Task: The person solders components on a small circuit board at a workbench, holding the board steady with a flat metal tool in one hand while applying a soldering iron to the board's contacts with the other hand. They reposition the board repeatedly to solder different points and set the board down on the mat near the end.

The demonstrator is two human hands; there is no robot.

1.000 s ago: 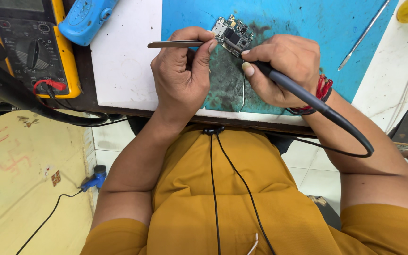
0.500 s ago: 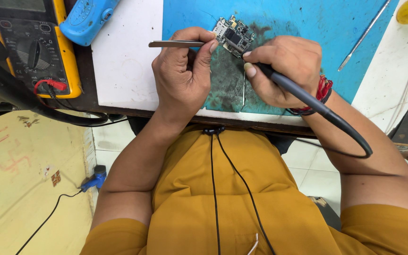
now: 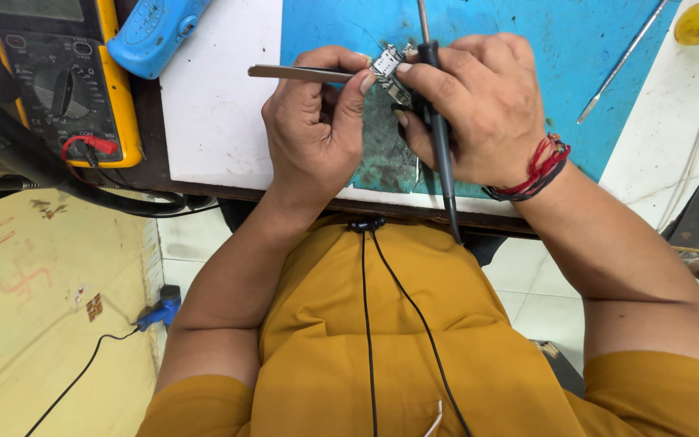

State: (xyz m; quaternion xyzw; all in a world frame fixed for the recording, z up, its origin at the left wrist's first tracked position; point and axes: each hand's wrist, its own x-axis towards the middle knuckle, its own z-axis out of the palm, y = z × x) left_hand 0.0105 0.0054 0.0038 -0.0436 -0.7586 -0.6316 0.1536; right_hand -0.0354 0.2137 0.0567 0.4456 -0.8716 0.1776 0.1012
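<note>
Near the table's front edge, over the blue mat (image 3: 576,57): left hand (image 3: 313,133), fingers pinched on tweezers (image 3: 301,74) that steady a small circuit board (image 3: 388,71); right hand (image 3: 479,105), fingers wrapped pen-fashion around a soldering iron (image 3: 438,129), tip upright at the board for control.

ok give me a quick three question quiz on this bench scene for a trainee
1. True or false: the left hand holds tweezers.
2. Which tool does the right hand grip? A) soldering iron B) screwdriver C) brush
3. Fill in: the small circuit board is held over a ____ coloured work mat.

Key:
1. True. The tweezers run between thumb and fingers, tips at the board.
2. A. The black soldering iron passes through the right hand, its cord trailing over the table edge.
3. Blue. The yellow multimeter sits off the mat, at the far left.
</note>
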